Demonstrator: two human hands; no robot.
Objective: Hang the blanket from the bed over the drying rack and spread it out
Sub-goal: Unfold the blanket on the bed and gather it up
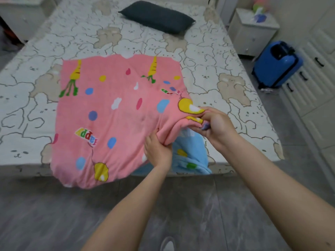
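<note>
A pink blanket (110, 109) printed with carrots, dots and yellow shapes lies spread on the bed (226, 73), its near edge hanging over the bed's front. A light blue side of it shows at the lower right, under the lifted corner. My right hand (215, 127) pinches a bunched fold at the blanket's near right corner. Just below and left of it, my left hand (157, 149) grips the same bunch of pink fabric. The corner is raised a little off the bed. No drying rack is in view.
A dark pillow (157, 17) lies at the head of the bed. A white nightstand (252, 31) and a blue suitcase (277, 64) stand to the right, beside white cupboard doors (311, 84). Grey floor (54, 214) runs between me and the bed.
</note>
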